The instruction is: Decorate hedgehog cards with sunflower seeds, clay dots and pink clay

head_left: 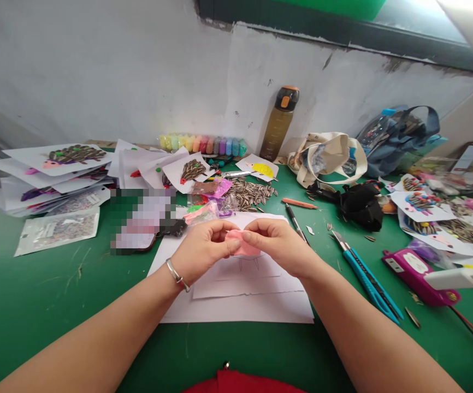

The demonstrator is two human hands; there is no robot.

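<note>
Between my two hands is a flattened piece of soft pink modelling clay (247,246). My left hand (210,243) pinches its left edge with thumb and fingers; a silver bracelet circles that wrist. My right hand (275,243) pinches the clay's upper right side. Both hands are over a stack of white paper (236,300), whose top sheet carries a pencil drawing (248,263) partly hidden by the clay. Beyond my left hand lie an opened clear bag of pink clay (201,213) and a heap of sunflower seeds (250,195).
Around me on the green table (138,284) are stacked seed pictures (56,174), a phone (142,221), a pen (296,221), a blue cutter (367,275), a magenta glue gun (419,275), a black pouch (359,204) and a cloth bag (326,158). A tall bottle (279,123) stands by the wall.
</note>
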